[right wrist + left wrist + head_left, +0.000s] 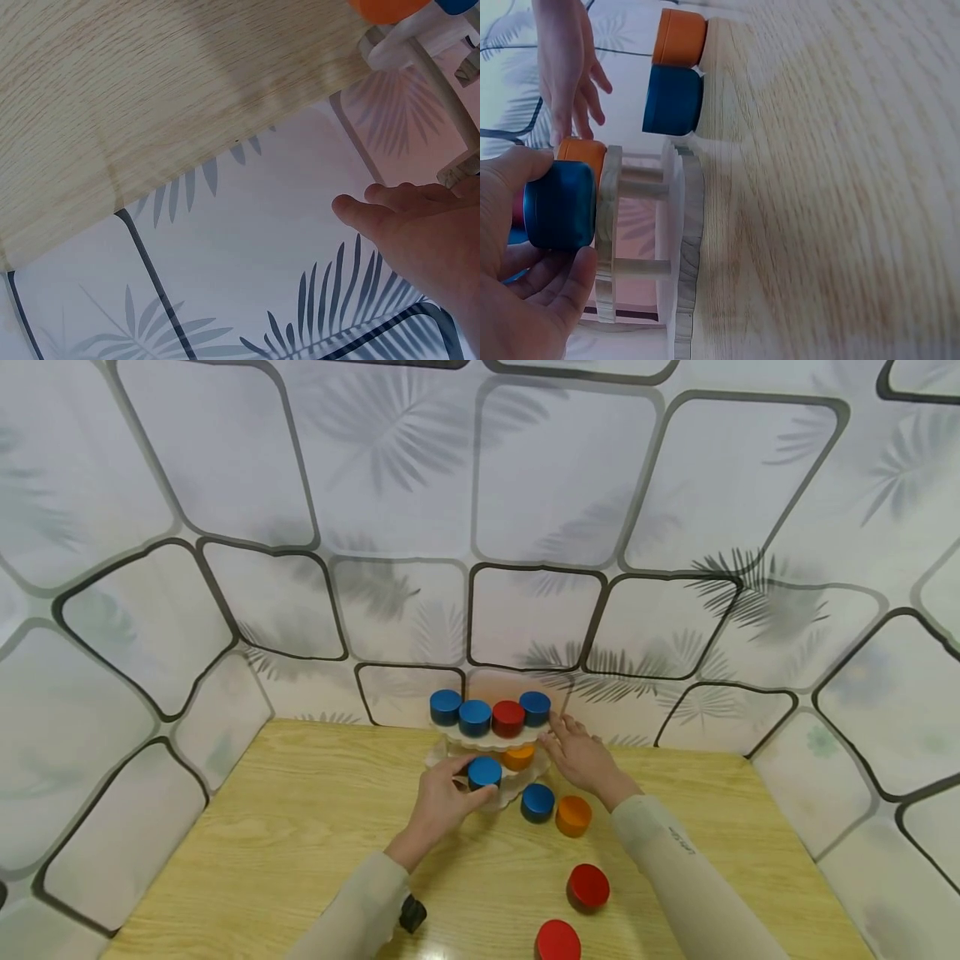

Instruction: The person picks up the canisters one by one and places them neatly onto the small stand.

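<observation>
My left hand [438,802] pinches a round blue tin [485,772] between thumb and fingers. In the left wrist view this blue tin [562,206] is right over a lower tier of the wooden tiered stand [609,285]; whether it touches the tier I cannot tell. An orange tin [517,757] sits on that tier behind it. The stand's top tier [487,743] bears several blue tins [475,717] and one red tin [508,718]. Beside the right end of the top tier is my right hand [588,764], its fingers extended; contact with the stand is unclear.
On the wooden table [322,810], a blue tin [537,802] and an orange tin [573,816] stand in front of the stand to the right. Two red tins [588,887] are nearer me. A patterned wall [405,610] rises behind the stand.
</observation>
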The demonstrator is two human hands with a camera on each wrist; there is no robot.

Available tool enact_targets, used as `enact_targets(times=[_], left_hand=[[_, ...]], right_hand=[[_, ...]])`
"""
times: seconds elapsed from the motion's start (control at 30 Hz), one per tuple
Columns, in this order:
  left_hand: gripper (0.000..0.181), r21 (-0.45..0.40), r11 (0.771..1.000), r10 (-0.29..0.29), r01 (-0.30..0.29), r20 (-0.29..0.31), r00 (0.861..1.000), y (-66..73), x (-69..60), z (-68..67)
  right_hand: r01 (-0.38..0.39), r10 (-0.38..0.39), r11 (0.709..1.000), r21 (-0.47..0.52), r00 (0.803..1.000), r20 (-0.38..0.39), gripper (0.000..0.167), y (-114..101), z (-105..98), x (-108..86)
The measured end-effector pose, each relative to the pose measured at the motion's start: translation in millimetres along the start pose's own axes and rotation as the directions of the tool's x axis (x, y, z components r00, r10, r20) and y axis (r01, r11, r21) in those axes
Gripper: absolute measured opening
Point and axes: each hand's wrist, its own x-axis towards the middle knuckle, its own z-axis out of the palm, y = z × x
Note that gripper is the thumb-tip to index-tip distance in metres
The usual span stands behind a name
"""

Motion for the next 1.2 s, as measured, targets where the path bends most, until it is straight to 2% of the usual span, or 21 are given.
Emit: enact_targets(times=[0.37, 0.53, 0.73, 0.97, 1.2], left_hand=[[0.057, 0.015, 1.0, 0.005, -0.004, -0.031, 1.0, -1.3, 5.9, 2.6], [0.062, -0.013, 1.0, -0.022, 0.022, -0.048, 0.999, -1.3, 6.1, 4.3], [0.057, -0.073, 0.996, -0.048, 0.043, -0.071, 0.996, -1.4, 5.7, 6.1], [0.054, -0.039, 0.999, -0.014, 0.01, -0.108, 0.994, -2.4, 6.1, 6.6], [0.049, -0.029, 0.999, -0.04, 0.036, -0.146, 0.988, -3.0, 6.9, 9.0]], right_hand=[[-0.007, 0.007, 1.0, 0.008, 1.0, -0.001, 0.069, 0.6, -0.4, 0.1], [-0.009, 0.009, 1.0, 0.01, 1.0, 0.007, 0.069, 0.8, -0.1, 0.3], [-0.01, 0.01, 1.0, 0.013, 1.0, 0.007, 0.069, 0.3, 0.2, 0.0], [-0.005, 0.005, 1.0, 0.008, 1.0, 0.001, 0.069, 0.6, 0.1, 0.2], [-0.008, 0.008, 1.0, 0.005, 1.0, 0.001, 0.069, 0.7, 0.3, 0.5]])
